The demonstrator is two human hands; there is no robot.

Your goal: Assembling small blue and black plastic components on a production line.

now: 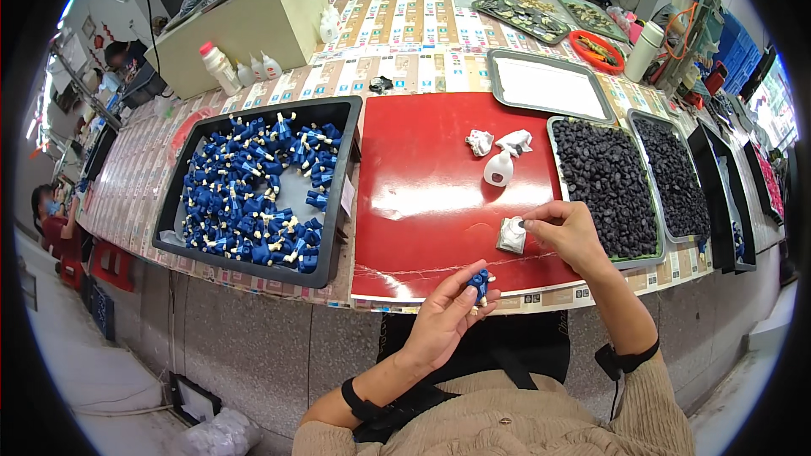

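The left hand (448, 312) sits low, just off the near edge of the red mat (431, 194), fingers curled shut around a small blue plastic part (479, 284) with pale pegs sticking out of it. The part pokes up out of the fingertips, pointing away from the person and a touch to the right. Over on the mat, the right hand (568, 232) has thumb and forefinger pinched closed on something tiny and dark, too small to make out, held right above a little white pad (511, 235) lying on the mat. So the blue part lies down and to the left of those pinching fingers, near but not touching, with the mat's near edge running between the two hands. The right hand is plainly the nearer one to the tray of black pieces (606, 186), which lies just to the right of the mat; the left is nearer the black bin of blue parts (258, 190), off the mat's left side. Further up the mat stand a small white squeeze bottle (499, 167) and two crumpled white wipes (498, 142), well apart from both hands
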